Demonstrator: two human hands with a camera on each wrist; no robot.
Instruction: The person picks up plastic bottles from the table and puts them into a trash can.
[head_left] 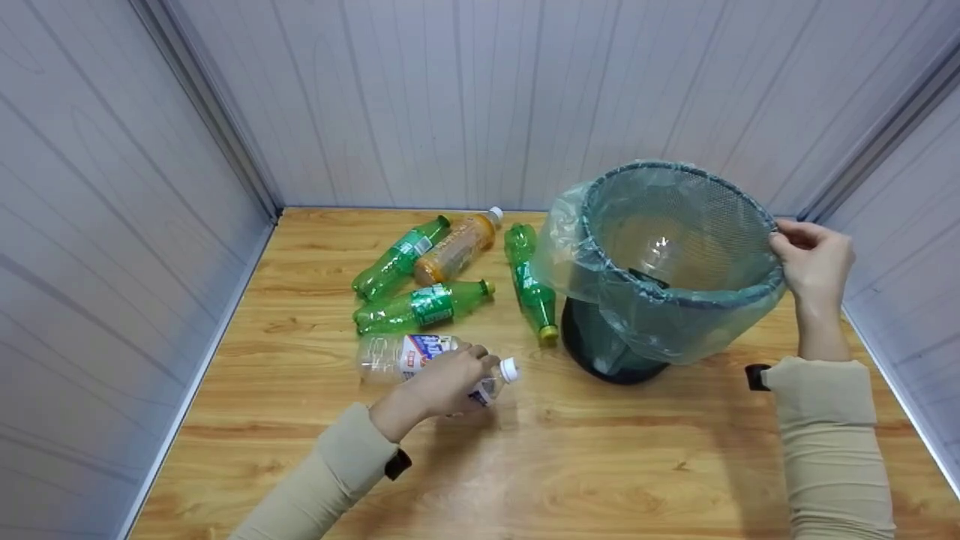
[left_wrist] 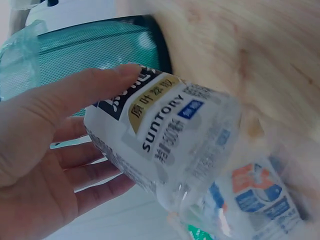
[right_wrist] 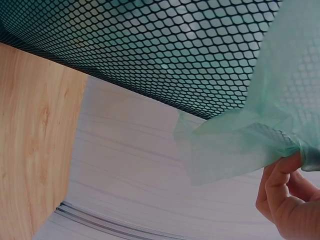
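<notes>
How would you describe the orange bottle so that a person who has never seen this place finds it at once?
On the wooden surface, find the large mesh bin and look left of it in the head view. Near the back wall, among three green bottles, lies the orange bottle. Its orange body and white cap set it apart from these neighbours.

Clear Suntory btl [left_wrist: 165, 132], mostly white label w/ blk & gold, gripped in L hand [head_left: 450, 379], left of bin. Dk mesh bin [head_left: 583, 337] upright; transl. green liner [head_left: 561, 232] folded over top, edge pinched by R hand [head_left: 817, 259].
</notes>
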